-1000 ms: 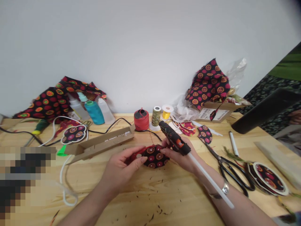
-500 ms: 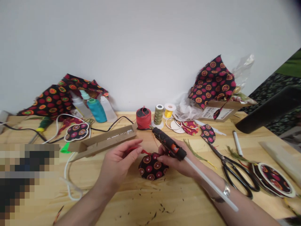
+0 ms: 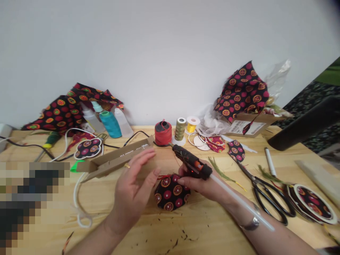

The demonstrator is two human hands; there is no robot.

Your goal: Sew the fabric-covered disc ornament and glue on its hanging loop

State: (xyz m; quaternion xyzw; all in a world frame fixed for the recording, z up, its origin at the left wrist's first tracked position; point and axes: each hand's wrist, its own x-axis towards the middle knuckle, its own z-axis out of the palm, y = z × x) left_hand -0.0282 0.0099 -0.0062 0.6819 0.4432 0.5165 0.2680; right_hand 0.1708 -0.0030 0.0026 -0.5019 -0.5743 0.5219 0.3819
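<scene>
My right hand is closed round a black glue gun, with a long clear glue stick jutting from its back over my wrist. Its thumb also presses on the upper right of a scalloped piece covered in dark fabric with fruit slices and beads. A bit of red cord shows along that piece's top edge. My left hand hovers at the left of the fabric piece, fingers stretched and apart, with nothing visible in it. The hand hides part of the cardboard tray's near side.
A long cardboard tray lies left of centre. Behind stand a red cord spool, a green thread spool and bottles. Black scissors, a white marker and a round fabric-covered piece lie right.
My left hand has opened and let go of the red cord, its fingers spreading upward. The fabric piece has tilted slightly towards me. My right hand keeps its hold on the glue gun.
</scene>
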